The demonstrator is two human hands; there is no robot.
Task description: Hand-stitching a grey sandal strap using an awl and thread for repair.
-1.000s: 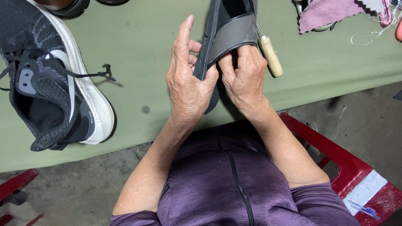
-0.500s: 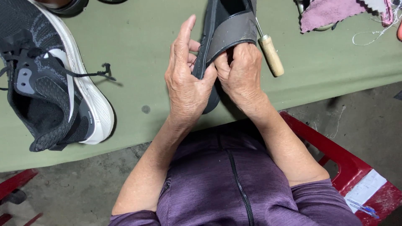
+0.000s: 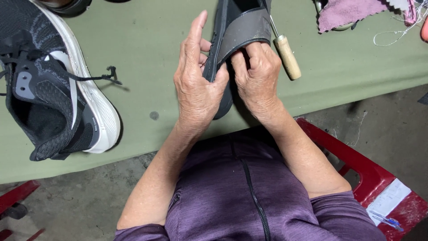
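Over the near bench [image 3: 133, 53] edge, the left hand [image 3: 196, 87] and right hand [image 3: 256, 73] are both closing their grip on a dark sandal [image 3: 236, 31], its long axis running away from the person, far end cut off. A wooden-handled awl [image 3: 285, 53] is lying just beside the right hand. A black knit sneaker [image 3: 49, 89] is resting well apart
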